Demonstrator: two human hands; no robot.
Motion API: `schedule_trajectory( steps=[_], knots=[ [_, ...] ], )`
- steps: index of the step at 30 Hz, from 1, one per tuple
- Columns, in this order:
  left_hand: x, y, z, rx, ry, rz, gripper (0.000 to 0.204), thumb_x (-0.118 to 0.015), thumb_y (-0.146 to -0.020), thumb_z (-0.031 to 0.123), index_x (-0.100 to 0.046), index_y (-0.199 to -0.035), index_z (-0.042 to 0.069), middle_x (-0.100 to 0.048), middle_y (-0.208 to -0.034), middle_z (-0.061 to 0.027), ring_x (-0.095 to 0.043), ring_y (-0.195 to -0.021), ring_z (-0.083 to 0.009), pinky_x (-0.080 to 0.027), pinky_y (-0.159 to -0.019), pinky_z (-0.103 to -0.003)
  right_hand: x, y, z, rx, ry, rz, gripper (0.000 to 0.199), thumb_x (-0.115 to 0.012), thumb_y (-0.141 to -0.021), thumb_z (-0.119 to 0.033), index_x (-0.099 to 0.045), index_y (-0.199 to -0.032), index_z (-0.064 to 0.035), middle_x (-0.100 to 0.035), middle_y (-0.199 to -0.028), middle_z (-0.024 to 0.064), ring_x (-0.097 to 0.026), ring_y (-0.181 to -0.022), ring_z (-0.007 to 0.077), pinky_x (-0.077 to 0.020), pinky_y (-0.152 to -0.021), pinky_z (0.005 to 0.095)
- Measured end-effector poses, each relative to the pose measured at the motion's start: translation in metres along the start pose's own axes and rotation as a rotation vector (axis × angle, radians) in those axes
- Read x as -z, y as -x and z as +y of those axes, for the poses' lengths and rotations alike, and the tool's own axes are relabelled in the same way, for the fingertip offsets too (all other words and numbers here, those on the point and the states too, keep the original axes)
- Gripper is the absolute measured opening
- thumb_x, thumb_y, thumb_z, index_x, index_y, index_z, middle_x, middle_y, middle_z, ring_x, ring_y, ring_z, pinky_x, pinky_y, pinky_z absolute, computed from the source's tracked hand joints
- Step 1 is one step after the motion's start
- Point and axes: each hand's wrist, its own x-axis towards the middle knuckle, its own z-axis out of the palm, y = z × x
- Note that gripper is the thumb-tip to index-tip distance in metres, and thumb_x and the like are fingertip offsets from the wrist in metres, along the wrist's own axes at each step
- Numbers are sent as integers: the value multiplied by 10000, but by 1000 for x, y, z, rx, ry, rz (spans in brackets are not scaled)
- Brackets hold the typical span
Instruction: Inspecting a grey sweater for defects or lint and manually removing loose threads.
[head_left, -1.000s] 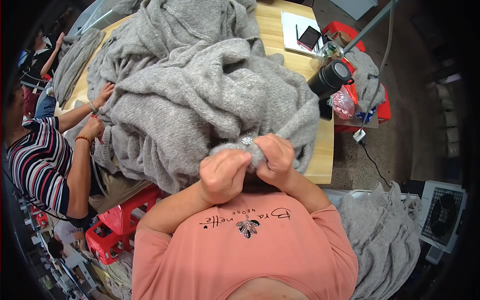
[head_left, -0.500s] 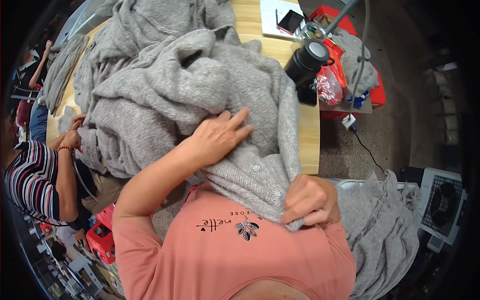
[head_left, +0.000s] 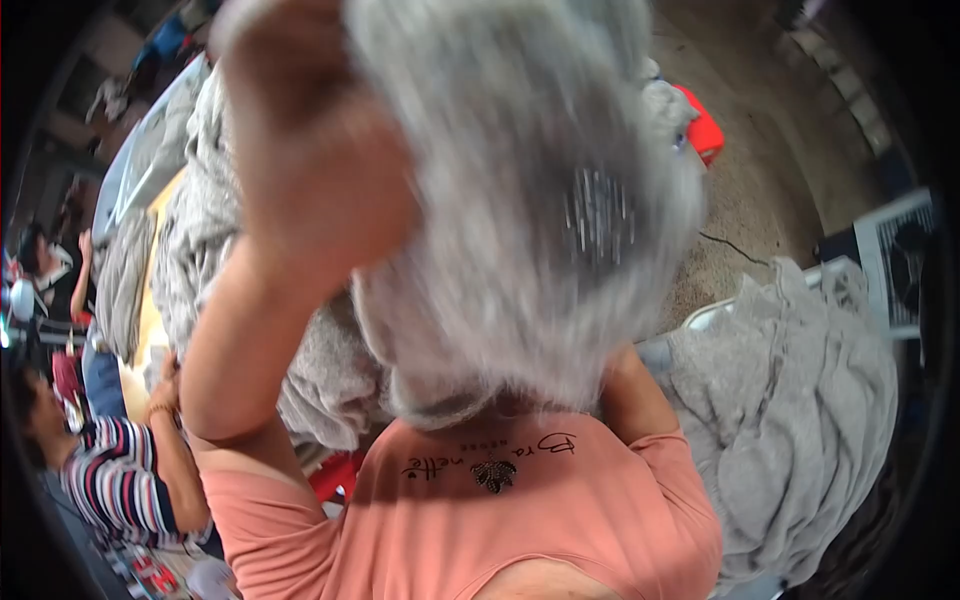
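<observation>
A grey knitted garment (head_left: 520, 200) is raised close in front of me, smeared by motion. Shiny bead-like bits (head_left: 600, 215) form a patch on it. My left hand (head_left: 310, 150) is lifted high beside the garment's left edge; its fingers are too blurred to show whether they grip the cloth. The garment hides my right hand, and only the right forearm (head_left: 638, 400) shows below its lower right side. More grey knitwear (head_left: 335, 375) lies behind and below my left arm.
Another heap of grey knitwear (head_left: 790, 400) hangs over a white-edged holder at the right. Beyond it stands a fan-like unit (head_left: 905, 260). A co-worker in a striped shirt (head_left: 130, 470) sits close on the left, and a red container (head_left: 703, 125) is at the upper right.
The garment has come up off the table toward me and now covers much of the view. My left hand has risen with it. My right hand has gone behind the cloth.
</observation>
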Motion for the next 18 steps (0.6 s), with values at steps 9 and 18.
schedule_trajectory(
  steps=[9,18],
  knots=[
    [-111,103,44,-216,-691,-549,401,-581,-698,240,-535,-1061,76,-429,-1259,-187,-480,-1084,-345,-366,-886,-456,-19,42,-31,9,273,-221,814,-763,-567,-204,-362,-1246,-1,-407,-1216,158,-496,-1027,277,-417,-848,391],
    [-88,201,-23,189,-392,-365,379,-661,-664,176,-590,-996,8,-612,-910,-164,-609,-817,-289,-480,-707,-334,-51,81,-76,-111,534,-531,676,-719,-612,-165,-422,-1195,4,-475,-1144,157,-508,-1009,304,-418,-847,418]
  ],
)
